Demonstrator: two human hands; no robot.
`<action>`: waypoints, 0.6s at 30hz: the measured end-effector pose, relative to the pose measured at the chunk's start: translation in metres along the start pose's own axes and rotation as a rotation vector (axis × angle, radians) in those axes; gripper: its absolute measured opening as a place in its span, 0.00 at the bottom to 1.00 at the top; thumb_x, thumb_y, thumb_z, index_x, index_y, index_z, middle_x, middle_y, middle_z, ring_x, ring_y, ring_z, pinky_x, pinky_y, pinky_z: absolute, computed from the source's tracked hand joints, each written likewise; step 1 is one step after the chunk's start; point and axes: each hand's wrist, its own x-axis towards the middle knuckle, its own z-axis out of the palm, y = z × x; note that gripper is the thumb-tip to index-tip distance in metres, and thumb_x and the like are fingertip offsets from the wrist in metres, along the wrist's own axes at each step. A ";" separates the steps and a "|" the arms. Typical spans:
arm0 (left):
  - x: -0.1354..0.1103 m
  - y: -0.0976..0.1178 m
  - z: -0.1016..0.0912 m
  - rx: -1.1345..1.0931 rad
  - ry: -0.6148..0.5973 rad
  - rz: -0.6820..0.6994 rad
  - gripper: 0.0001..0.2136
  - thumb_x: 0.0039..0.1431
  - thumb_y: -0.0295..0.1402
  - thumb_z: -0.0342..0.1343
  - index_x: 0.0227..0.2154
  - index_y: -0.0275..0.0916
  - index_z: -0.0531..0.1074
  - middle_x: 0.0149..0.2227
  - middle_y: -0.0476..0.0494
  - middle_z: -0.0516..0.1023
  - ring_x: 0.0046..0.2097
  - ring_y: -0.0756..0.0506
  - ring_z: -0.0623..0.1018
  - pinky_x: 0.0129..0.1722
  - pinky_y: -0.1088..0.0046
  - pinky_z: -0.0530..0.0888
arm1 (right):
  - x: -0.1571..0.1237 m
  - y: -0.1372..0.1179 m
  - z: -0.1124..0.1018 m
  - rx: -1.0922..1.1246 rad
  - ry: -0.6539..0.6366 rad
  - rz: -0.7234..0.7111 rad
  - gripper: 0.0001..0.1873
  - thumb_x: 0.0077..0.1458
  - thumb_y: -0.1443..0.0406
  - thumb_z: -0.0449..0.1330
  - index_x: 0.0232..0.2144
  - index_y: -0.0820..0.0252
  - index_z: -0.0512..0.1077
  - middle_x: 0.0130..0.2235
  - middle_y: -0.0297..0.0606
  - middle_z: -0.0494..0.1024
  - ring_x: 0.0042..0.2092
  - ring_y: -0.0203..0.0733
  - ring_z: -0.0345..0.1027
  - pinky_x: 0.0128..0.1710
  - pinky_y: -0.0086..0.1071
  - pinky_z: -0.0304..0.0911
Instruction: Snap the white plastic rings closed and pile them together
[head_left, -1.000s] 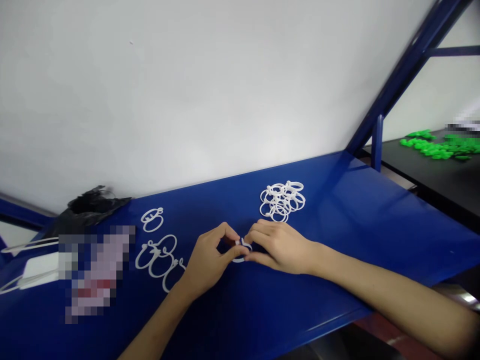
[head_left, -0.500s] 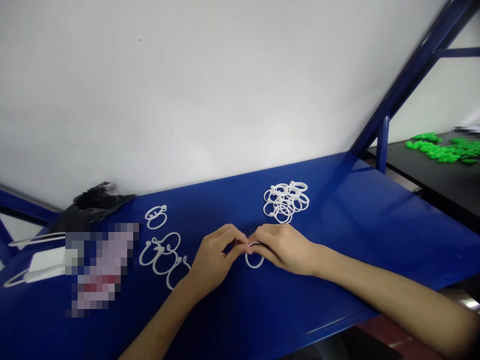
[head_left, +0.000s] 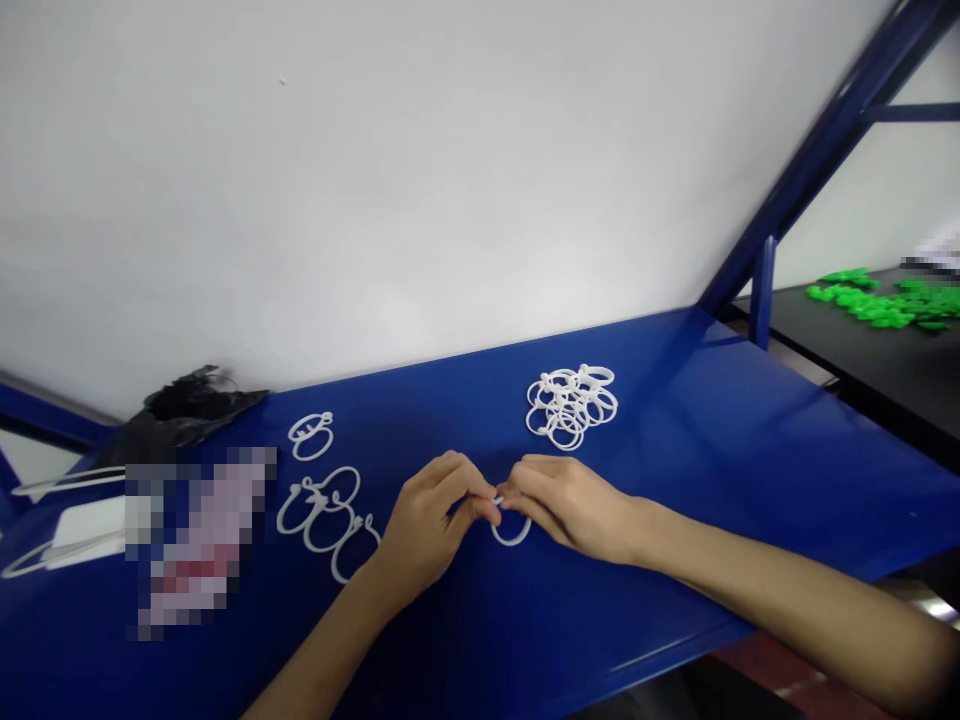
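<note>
Wall: plain white, matte, filling the upper half behind everything.
Bench (head_left: pixel 675 520): smooth glossy blue sheet metal, tilted across the view, with a blue slanted frame post (head_left: pixel 817 160) at the right end.
Side table (head_left: pixel 862 350): dark top off to the right, carrying a scatter of bright green pieces (head_left: pixel 885 300).
Black bag (head_left: pixel 187 410): crumpled, shiny plastic at the bench's far left edge.
Ring pile (head_left: pixel 571 405): thin white plastic rings heaped together, just beyond the hands.
Loose rings (head_left: pixel 322 505): a few more white ones lying flat to the left.
Left hand (head_left: pixel 427 530): thumb and fingertips pinched shut on the ring's top.
Right hand (head_left: pixel 574 500): fingers closed on the same spot, opposite.
Ring (head_left: pixel 511 532): slim white hoop, held between both hands just above the bench, lower arc showing.
</note>
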 end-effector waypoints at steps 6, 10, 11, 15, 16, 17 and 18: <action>0.001 -0.001 0.001 0.079 -0.046 -0.040 0.11 0.65 0.32 0.54 0.26 0.41 0.71 0.28 0.53 0.75 0.31 0.52 0.74 0.35 0.76 0.70 | 0.002 0.002 -0.002 -0.068 -0.020 -0.075 0.15 0.71 0.64 0.45 0.39 0.62 0.70 0.33 0.38 0.74 0.34 0.37 0.65 0.34 0.30 0.64; 0.002 -0.003 -0.003 0.433 -0.086 -0.160 0.09 0.64 0.42 0.56 0.36 0.42 0.72 0.36 0.48 0.78 0.39 0.46 0.77 0.37 0.72 0.71 | 0.005 0.014 -0.010 -0.169 0.118 -0.020 0.13 0.70 0.64 0.48 0.43 0.62 0.72 0.38 0.42 0.76 0.38 0.40 0.68 0.40 0.34 0.67; 0.002 -0.003 -0.006 0.528 -0.097 -0.216 0.10 0.64 0.43 0.55 0.38 0.42 0.73 0.38 0.47 0.78 0.41 0.44 0.78 0.35 0.71 0.71 | 0.006 0.019 -0.015 -0.221 0.171 0.012 0.14 0.70 0.64 0.48 0.44 0.62 0.72 0.39 0.43 0.77 0.39 0.41 0.68 0.41 0.36 0.67; 0.003 0.003 -0.020 0.833 -0.123 -0.453 0.17 0.65 0.48 0.50 0.43 0.39 0.72 0.42 0.39 0.77 0.42 0.38 0.77 0.29 0.70 0.70 | 0.005 0.043 -0.035 -0.482 0.354 0.215 0.14 0.69 0.63 0.50 0.44 0.60 0.75 0.41 0.45 0.77 0.41 0.46 0.66 0.41 0.40 0.65; 0.004 0.005 -0.023 0.885 -0.144 -0.498 0.19 0.66 0.48 0.48 0.44 0.38 0.72 0.42 0.37 0.77 0.42 0.37 0.77 0.28 0.69 0.70 | 0.004 0.049 -0.039 -0.543 0.375 0.265 0.14 0.68 0.63 0.51 0.43 0.61 0.76 0.40 0.45 0.77 0.40 0.47 0.64 0.40 0.40 0.65; 0.005 0.006 -0.025 0.925 -0.174 -0.535 0.20 0.66 0.49 0.47 0.44 0.36 0.72 0.42 0.35 0.76 0.42 0.36 0.77 0.28 0.68 0.71 | 0.003 0.053 -0.043 -0.591 0.385 0.305 0.14 0.68 0.62 0.52 0.42 0.61 0.77 0.39 0.45 0.77 0.40 0.48 0.63 0.39 0.40 0.64; 0.006 0.007 -0.026 0.954 -0.209 -0.567 0.21 0.66 0.49 0.46 0.45 0.35 0.72 0.42 0.34 0.76 0.42 0.35 0.77 0.28 0.67 0.71 | 0.003 0.057 -0.045 -0.622 0.387 0.338 0.14 0.67 0.62 0.53 0.42 0.61 0.77 0.38 0.45 0.77 0.40 0.48 0.62 0.38 0.40 0.64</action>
